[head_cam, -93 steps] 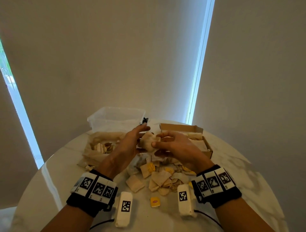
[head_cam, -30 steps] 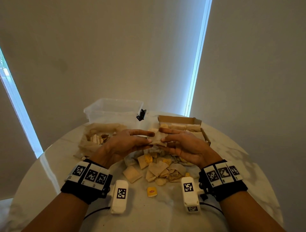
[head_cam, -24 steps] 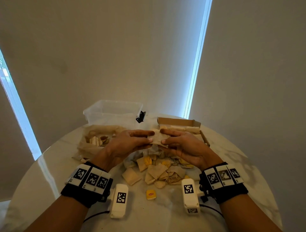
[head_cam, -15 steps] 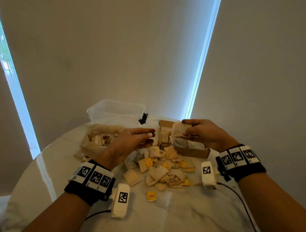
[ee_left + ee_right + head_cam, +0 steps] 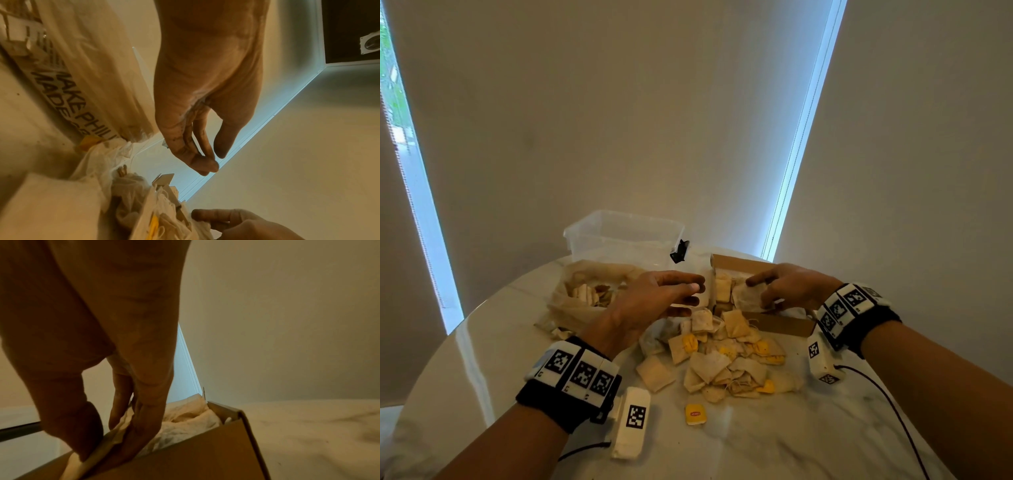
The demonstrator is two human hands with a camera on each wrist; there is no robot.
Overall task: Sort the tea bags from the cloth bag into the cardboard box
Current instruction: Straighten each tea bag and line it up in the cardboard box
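Fingers of the right hand (image 5: 787, 287) pinch a crumpled beige paper tea bag (image 5: 748, 297) just inside the brown cardboard box (image 5: 777, 323). Beside them, the left hand (image 5: 654, 301) hovers with relaxed, empty fingers, near the tan cloth bag (image 5: 575, 305).

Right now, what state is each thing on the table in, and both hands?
cardboard box: open, partly filled.
cloth bag: open, tea bags inside.
plastic tub: lidless.
loose tea bags: heaped on table.
right hand: holds a tea bag over the box.
left hand: open, empty.
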